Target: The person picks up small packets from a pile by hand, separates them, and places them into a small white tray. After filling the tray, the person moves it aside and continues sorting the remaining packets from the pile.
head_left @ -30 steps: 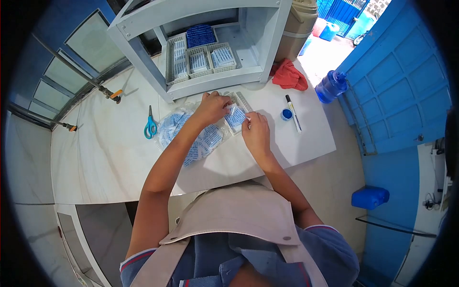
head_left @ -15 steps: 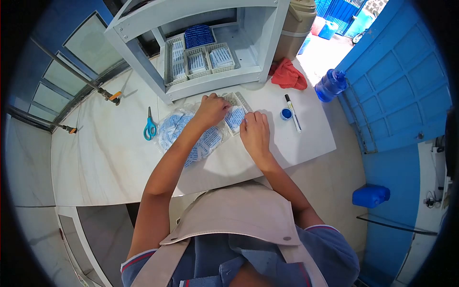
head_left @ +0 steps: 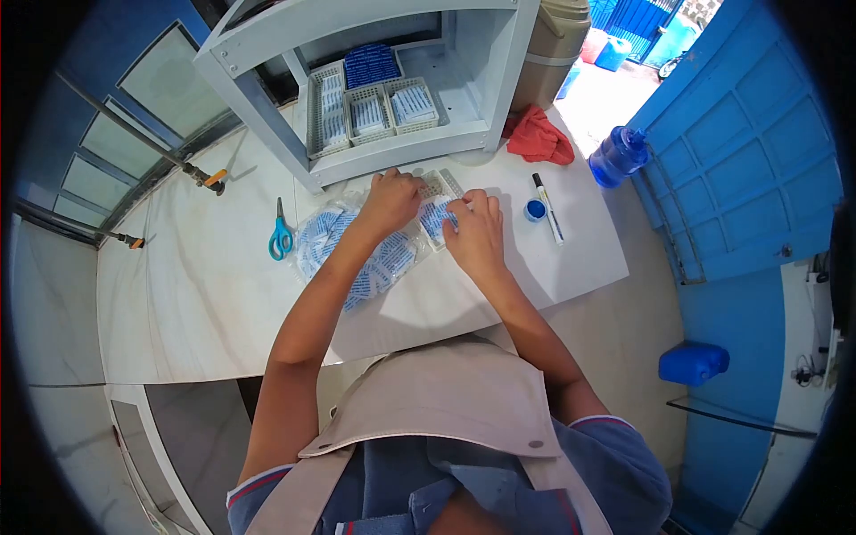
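Note:
A small white perforated basket [head_left: 438, 185] stands on the counter, with blue-and-white printed packets [head_left: 435, 217] in its near part. My left hand [head_left: 393, 201] is at the basket's left side, its fingers curled inward; what they hold, if anything, is hidden. My right hand [head_left: 478, 232] reaches over the right side with bent fingers, thumb and fingertips at the packets. I cannot make out what is between them. Under and beside my left forearm lies a clear plastic bag [head_left: 382, 267] full of similar packets.
Teal-handled scissors [head_left: 281, 241] lie left of the bag. To the right are a marker [head_left: 549, 210], a small blue-topped round container [head_left: 534, 210] and a red cloth [head_left: 540, 137]. A white shelf unit [head_left: 401, 143] behind holds several filled baskets. A beige drink dispenser [head_left: 546, 67] stands beside it.
My right hand has shifted slightly up, its fingers moving further over the basket and packets. My left hand has moved slightly left and stays at the basket's left side.

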`<state>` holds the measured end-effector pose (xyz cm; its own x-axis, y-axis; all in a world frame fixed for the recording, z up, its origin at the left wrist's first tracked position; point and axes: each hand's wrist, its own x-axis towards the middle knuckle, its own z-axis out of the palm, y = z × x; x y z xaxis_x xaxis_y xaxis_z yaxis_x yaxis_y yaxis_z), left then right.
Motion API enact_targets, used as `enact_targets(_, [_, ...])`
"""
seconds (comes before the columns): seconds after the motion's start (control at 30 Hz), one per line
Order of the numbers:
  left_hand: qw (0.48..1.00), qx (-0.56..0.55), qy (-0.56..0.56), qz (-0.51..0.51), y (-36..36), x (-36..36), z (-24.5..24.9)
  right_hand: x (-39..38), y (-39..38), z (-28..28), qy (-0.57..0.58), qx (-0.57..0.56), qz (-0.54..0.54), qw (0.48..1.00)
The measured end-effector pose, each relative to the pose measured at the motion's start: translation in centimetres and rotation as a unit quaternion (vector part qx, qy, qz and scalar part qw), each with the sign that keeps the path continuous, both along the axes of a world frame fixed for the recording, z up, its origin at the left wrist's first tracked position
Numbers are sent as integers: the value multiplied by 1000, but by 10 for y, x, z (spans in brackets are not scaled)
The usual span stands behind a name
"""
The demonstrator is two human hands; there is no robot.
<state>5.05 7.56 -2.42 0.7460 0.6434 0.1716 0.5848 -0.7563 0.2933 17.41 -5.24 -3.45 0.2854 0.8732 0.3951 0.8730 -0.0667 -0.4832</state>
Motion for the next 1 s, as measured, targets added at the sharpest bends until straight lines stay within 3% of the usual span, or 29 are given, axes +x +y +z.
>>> enact_targets(0.2, [988,-27,-147,33,-2,-44,43,5,4,4,25,-87,25,996])
enact_targets(0.27, [988,-44,-132,63,-10,-76,53,2,6,12,38,-102,37,993])
enact_targets(0.37, [981,-113,-70,139,-28,-109,50,-14,16,21,40,-10,60,997])
enact_targets(0.4, [970,-164,-25,176,-35,-119,46,-22,26,20,85,24,136,987])
enact_targets(0.43, [980,-124,-43,148,-43,-123,41,-31,34,20,130,57,210,967])
enact_targets(0.47, [979,-124,-43,157,-48,-127,32,-42,40,20,131,55,218,965])
enact_targets(0.53, [992,-29,-20,121,-53,-131,14,-66,52,20,139,-79,337,928])
enact_targets(0.6, [992,6,-9,129,-59,-132,6,-80,63,12,87,-71,358,927])
enact_targets(0.67, [981,16,25,189,-65,-129,2,-89,71,0,-41,-122,362,923])
enact_targets(0.8, [979,9,13,205,-71,-126,-2,-91,75,-1,-60,-117,356,925])
enact_targets(0.87, [980,-4,-16,198,-72,-128,-1,-87,77,-5,-121,-165,389,898])
enact_targets(0.93, [981,-15,-44,188,-67,-129,-2,-80,79,1,-67,-156,400,901])
enact_targets(1.0, [972,-100,-125,173,-61,-134,-1,-73,82,5,-11,-148,407,901])
